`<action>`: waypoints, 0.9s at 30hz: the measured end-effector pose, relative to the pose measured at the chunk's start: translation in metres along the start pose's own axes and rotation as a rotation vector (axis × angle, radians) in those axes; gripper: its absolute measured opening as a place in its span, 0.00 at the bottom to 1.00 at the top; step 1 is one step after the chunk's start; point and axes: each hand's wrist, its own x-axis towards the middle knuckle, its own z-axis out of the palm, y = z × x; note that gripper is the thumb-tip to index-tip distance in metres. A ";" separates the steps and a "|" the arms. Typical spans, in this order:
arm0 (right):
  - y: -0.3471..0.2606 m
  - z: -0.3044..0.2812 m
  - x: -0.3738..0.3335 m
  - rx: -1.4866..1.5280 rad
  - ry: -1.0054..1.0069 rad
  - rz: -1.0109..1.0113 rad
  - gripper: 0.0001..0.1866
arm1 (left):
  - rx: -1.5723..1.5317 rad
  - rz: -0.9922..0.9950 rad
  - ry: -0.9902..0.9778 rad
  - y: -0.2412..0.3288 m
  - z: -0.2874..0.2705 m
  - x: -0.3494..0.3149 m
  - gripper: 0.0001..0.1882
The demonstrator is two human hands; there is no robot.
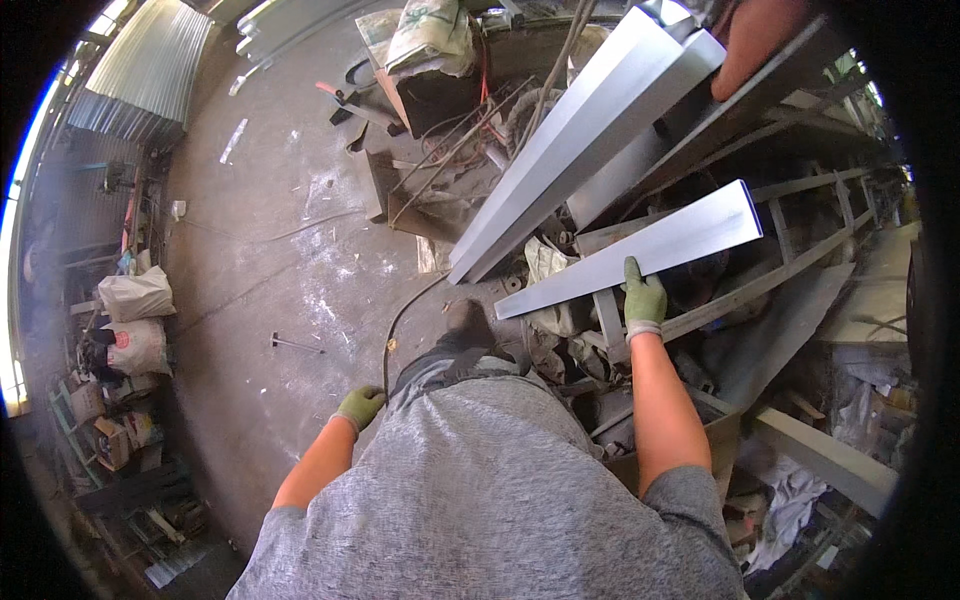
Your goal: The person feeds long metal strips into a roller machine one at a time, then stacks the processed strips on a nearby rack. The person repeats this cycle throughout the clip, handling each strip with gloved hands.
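Observation:
My right hand (644, 298), in a green work glove, grips the lower edge of a flat, silvery metal strip (640, 250). Its thumb lies over the strip's face, while the fingers behind are hidden. The strip is tilted, wider at its upper right end. My left hand (359, 408), in a matching glove, hangs low beside my left hip, close to a dark cable (390, 335); its fingers are too small and partly hidden to read. Beyond the strip, long folded metal profiles (575, 140) stand leaning up to the right.
A long metal frame (790, 270) and mixed scrap lie on the right. Ahead, a box with a sack (430, 40) stands by rods and loose parts. White sacks (137, 293) and corrugated sheets (145, 65) line the left. A hammer-like tool (297, 344) lies on the concrete floor (250, 270).

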 end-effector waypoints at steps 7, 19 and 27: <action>-0.002 0.015 -0.001 0.202 0.015 -0.019 0.38 | -0.295 -0.121 0.094 -0.048 0.004 0.028 0.26; 0.003 0.031 0.035 0.389 -0.067 0.287 0.39 | -0.183 0.036 0.054 -0.027 0.039 -0.015 0.26; -0.007 0.036 0.045 0.377 -0.029 0.273 0.39 | -0.203 -0.038 0.090 -0.070 0.061 -0.035 0.25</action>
